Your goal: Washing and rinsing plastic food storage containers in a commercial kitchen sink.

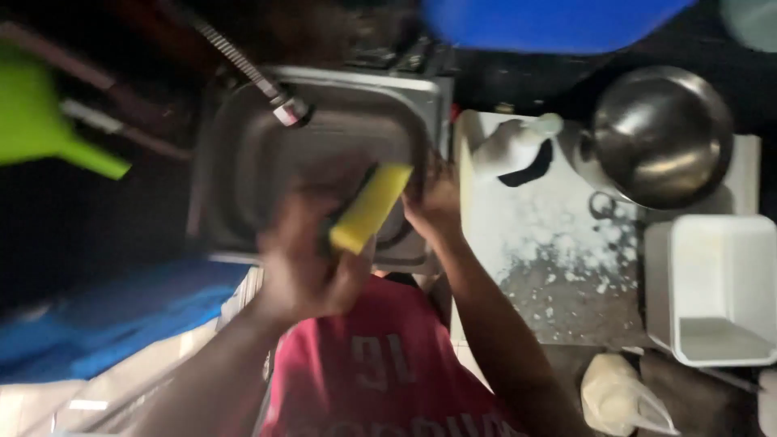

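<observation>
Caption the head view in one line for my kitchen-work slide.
Left hand holds a yellow sponge over a steel sink; right hand at its rim, beside a foamy counter.

Pretty dim spot lit mostly around the steel sink [243,154], with a white suds-splattered counter [558,243] just right of it and dark shadowy surfaces off to its left.

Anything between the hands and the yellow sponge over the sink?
Nothing visible. The left hand already grips the yellow sponge above the sink; the right hand sits right beside it. Motion blur hides finer contact.
</observation>
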